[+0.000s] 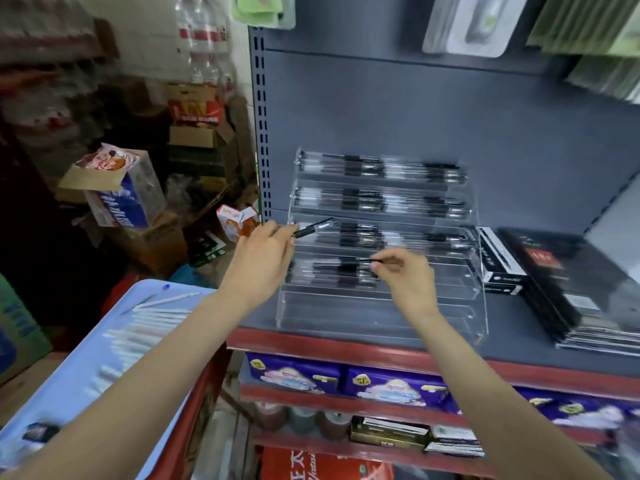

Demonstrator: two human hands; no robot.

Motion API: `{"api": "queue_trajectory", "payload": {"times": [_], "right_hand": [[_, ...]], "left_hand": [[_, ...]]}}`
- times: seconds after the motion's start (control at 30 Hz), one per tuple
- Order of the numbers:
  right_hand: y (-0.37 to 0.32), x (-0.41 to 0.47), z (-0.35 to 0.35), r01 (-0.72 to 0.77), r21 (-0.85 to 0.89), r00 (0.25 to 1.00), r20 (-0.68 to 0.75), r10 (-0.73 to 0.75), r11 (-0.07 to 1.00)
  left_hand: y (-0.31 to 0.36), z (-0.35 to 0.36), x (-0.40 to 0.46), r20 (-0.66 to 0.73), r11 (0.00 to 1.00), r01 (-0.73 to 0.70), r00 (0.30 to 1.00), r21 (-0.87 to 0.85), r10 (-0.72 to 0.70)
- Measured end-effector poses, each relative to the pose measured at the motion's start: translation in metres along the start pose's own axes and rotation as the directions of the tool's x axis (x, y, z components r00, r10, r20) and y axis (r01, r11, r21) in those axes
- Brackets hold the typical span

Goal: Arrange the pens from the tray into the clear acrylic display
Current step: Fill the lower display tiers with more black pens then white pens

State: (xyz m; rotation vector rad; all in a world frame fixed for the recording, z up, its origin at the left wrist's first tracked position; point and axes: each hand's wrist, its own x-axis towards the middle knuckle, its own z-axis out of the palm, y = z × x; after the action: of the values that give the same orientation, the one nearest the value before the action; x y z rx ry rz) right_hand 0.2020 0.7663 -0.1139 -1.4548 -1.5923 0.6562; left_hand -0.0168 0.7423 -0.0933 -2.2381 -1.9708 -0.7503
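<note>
A clear acrylic display (460, 306) with stepped tiers stands on the grey shelf; its upper tiers hold rows of black pens. My left hand (263, 258) pinches a black pen (313, 228) at the display's left edge, near the third tier. My right hand (405, 275) pinches the end of another black pen (360, 260) lying across the fourth tier. At lower left, a light blue tray (79, 375) holds several white pens (152, 317).
Black boxes (498, 261) and a stack of dark notebooks (568, 282) sit right of the display. The shelf has a red front edge (346, 351); purple packs fill the shelf below. Cardboard boxes are piled on the floor at left.
</note>
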Motion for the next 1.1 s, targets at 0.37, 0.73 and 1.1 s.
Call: {"api": "queue_trajectory", "payload": {"times": [0.37,0.73,1.1], "right_hand": [[0.002,0.008,0.000,0.253,-0.387,0.967,0.108,-0.229,0.886],[-0.016,0.003,-0.009,0.232,-0.130,0.964,0.159,-0.211,0.964],[0.005,0.003,-0.020,0.174,-0.060,0.983,0.067,-0.170,0.983]], "left_hand": [[-0.005,-0.012,-0.017,-0.026,0.987,0.007,1.000,-0.160,-0.011],[0.004,-0.011,-0.014,-0.013,0.978,-0.105,0.994,-0.179,0.104],[-0.001,0.009,-0.011,-0.061,0.958,0.134,0.986,-0.253,-0.154]]}}
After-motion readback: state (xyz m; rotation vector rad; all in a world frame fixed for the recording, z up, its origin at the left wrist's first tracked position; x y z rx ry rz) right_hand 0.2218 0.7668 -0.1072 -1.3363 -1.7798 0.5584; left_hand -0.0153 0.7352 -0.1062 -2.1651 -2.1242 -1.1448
